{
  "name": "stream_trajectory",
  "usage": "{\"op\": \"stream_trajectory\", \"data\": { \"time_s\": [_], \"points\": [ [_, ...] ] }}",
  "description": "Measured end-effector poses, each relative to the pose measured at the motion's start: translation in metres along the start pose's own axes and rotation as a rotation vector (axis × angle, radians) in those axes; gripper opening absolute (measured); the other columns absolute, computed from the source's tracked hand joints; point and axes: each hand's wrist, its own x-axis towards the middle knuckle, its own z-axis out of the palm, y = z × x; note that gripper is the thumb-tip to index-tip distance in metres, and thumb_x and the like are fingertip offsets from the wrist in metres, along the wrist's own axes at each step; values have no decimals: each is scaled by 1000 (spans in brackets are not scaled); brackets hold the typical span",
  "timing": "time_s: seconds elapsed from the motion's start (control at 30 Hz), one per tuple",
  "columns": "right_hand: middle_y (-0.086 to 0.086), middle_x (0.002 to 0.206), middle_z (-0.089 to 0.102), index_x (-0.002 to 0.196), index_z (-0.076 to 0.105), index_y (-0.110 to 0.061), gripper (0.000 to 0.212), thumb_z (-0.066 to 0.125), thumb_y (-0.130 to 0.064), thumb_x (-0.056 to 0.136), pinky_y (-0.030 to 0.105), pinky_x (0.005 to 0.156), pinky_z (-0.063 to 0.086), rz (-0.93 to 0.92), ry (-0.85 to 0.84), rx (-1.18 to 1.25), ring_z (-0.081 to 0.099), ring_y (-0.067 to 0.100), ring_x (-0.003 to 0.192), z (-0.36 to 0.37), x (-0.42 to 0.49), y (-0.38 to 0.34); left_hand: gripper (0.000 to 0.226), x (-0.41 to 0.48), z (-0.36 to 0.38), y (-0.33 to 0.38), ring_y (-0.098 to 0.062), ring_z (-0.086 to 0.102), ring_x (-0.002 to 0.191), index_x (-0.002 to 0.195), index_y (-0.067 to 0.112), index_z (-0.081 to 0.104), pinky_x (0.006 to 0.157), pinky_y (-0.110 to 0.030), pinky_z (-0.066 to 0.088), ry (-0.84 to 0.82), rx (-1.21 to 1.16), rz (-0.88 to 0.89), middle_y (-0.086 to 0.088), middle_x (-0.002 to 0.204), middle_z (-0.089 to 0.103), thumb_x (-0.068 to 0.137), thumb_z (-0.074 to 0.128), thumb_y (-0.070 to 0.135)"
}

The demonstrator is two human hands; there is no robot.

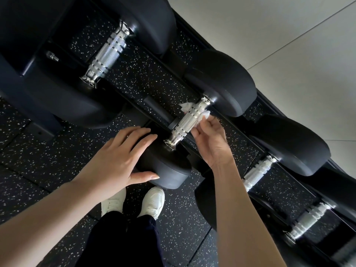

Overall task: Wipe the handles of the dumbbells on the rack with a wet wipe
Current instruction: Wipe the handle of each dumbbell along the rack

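Dumbbell [221,83] with black rubber heads lies on a black metal rack [152,104]. A crumpled white wet wipe [205,115] loops under its knurled chrome handle [189,120], pinched in the grip of the right hand [211,141] just right of the handle. The left hand [119,157] rests flat on the head at the handle's near end, its grip slack, fingers straight.

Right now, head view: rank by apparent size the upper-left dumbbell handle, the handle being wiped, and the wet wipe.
1-2. Upper-left dumbbell handle and handle being wiped: near alike, not ranked.
3. Wet wipe, only scraps showing.
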Motion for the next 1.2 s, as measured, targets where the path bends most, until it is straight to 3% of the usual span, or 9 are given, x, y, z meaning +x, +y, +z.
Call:
{"op": "stream_trajectory", "data": {
  "time_s": [0.07,0.17,0.33,0.5,0.7,0.9,1.07,1.2],
  "points": [
    [10,88,55,94,52,-9,21,66,-7,77,35,92,49,-17,-7,-31,56,20,85,0,-2,0,80,0,0,1,-27,44,126,137,10,47,88,-45,53,7,2,2,-6,138,48,83,36,68],
    [4,77,60,90,50,-9,11,53,1,87,25,74,55,-9,-29,-89,59,13,73,2,-10,3,80,-1,1,1,-27,44,127,137,10,46,88,-45,53,14,-1,1,-6,138,48,83,35,68],
    [14,88,65,91,52,-6,16,60,0,78,32,84,55,76,-78,-136,65,23,84,0,-24,18,79,-1,3,0,-27,43,127,138,10,44,86,-48,53,14,-2,3,-6,138,46,83,36,67],
    [6,76,69,87,49,-7,16,59,1,76,31,85,55,96,-92,-252,66,17,73,-1,-30,23,79,-1,2,1,-27,43,125,137,10,45,86,-47,54,21,-4,6,-6,137,47,83,35,67],
    [5,75,71,85,49,-5,21,55,15,81,24,70,55,128,-85,-485,67,17,72,2,-31,22,79,-2,3,1,-27,42,126,137,11,44,83,-48,55,16,-10,-2,-6,137,46,82,36,67],
    [5,73,69,81,52,-8,21,63,9,79,27,68,54,39,33,-649,65,18,69,12,-41,23,80,-2,0,2,-27,43,126,136,10,46,82,-45,55,13,-5,-3,-7,137,48,83,32,68],
    [28,79,61,72,59,-25,21,78,-16,72,37,66,45,-90,246,-926,55,23,69,20,-53,32,82,-2,2,1,-26,40,127,138,11,45,84,-48,54,2,-11,-19,-6,138,47,83,28,71],
    [4,78,68,74,62,-27,17,78,-24,72,37,68,49,-165,357,-1104,62,20,74,31,-61,34,83,-2,2,1,-25,39,128,138,13,45,83,-46,54,25,-34,-20,-5,139,46,82,29,72]
  ]
}}
